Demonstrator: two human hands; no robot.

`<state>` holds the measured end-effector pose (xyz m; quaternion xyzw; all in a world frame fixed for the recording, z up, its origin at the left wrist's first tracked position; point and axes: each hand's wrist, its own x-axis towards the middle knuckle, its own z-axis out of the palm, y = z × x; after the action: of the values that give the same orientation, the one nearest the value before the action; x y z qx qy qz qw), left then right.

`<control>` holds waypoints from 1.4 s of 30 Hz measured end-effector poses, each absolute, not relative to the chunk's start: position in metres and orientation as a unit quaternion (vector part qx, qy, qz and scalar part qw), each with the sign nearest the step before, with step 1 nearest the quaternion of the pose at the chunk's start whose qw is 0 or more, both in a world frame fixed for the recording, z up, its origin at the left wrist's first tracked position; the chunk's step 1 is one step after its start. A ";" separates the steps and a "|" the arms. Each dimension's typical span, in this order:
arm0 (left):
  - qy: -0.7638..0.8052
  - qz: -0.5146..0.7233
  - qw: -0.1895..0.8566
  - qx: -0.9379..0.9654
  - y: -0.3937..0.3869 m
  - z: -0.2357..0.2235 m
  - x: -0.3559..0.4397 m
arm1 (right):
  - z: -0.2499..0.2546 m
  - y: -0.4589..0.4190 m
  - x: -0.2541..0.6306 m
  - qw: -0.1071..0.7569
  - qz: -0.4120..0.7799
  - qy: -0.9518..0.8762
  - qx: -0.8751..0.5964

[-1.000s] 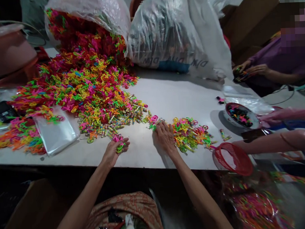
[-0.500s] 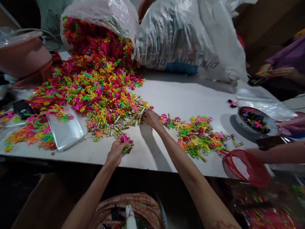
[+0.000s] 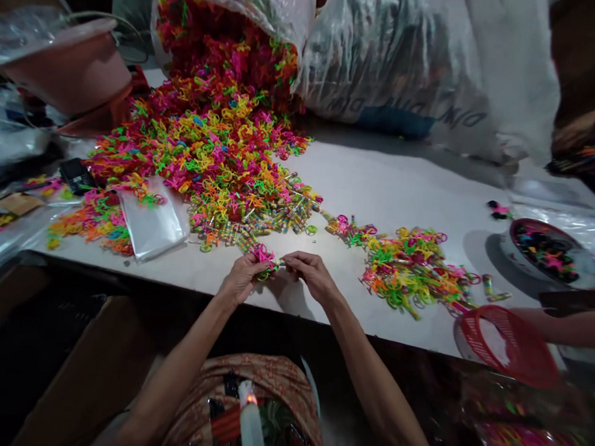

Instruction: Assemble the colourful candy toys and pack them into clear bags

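Close to the table's front edge, my left hand (image 3: 241,278) is closed around small pink and green plastic pieces (image 3: 263,254). Just to its right, my right hand (image 3: 313,274) pinches a small striped tube (image 3: 281,263), its end against the pieces in my left hand. The exact shape of what I hold is partly hidden by my fingers. Beyond both hands lie several more striped tubes (image 3: 290,220), along the front of a large heap of bright plastic pieces (image 3: 217,148).
A smaller pile of pieces (image 3: 401,265) lies to the right, before a red basket (image 3: 511,345) and a bowl (image 3: 510,248). Clear plastic bags (image 3: 153,221) lie left. Large sacks (image 3: 389,57) stand behind. Another person's arm (image 3: 569,327) reaches in from the right.
My right hand has come back from the striped tubes toward me with one in its fingers, meeting my left hand. The view has shifted, so the table appears further right.
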<state>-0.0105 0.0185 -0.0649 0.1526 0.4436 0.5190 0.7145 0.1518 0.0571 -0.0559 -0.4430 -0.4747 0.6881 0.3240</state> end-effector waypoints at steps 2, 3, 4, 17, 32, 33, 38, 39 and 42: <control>0.431 0.518 0.721 0.164 0.016 -0.062 -0.010 | -0.057 0.056 0.149 0.331 0.704 -0.449 -0.440; 0.426 0.517 0.723 0.170 0.015 -0.060 -0.009 | -0.057 0.056 0.148 0.333 0.710 -0.439 -0.439; 0.424 0.518 0.723 0.174 0.015 -0.060 -0.009 | -0.057 0.056 0.148 0.340 0.714 -0.428 -0.438; 0.620 0.507 0.475 0.364 0.019 -0.063 -0.007 | -0.057 0.051 0.140 0.340 0.627 -0.524 -0.465; 0.444 0.516 0.700 0.214 0.017 -0.057 -0.013 | -0.062 0.052 0.155 0.312 0.751 -0.404 -0.419; 0.445 0.515 0.701 0.211 0.017 -0.058 -0.013 | -0.064 0.051 0.155 0.311 0.757 -0.397 -0.416; 0.457 0.507 0.703 0.198 0.016 -0.068 -0.014 | -0.065 0.047 0.153 0.316 0.753 -0.410 -0.407; 0.458 0.510 0.702 0.193 0.016 -0.069 -0.014 | -0.064 0.046 0.153 0.324 0.744 -0.419 -0.408; 0.445 0.508 0.715 0.178 0.014 -0.071 -0.012 | -0.060 0.043 0.154 0.342 0.729 -0.436 -0.403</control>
<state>-0.0124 0.0143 -0.0711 0.1779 0.4453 0.5081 0.7155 0.1538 0.0427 -0.0604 -0.4028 -0.4358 0.7289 0.3415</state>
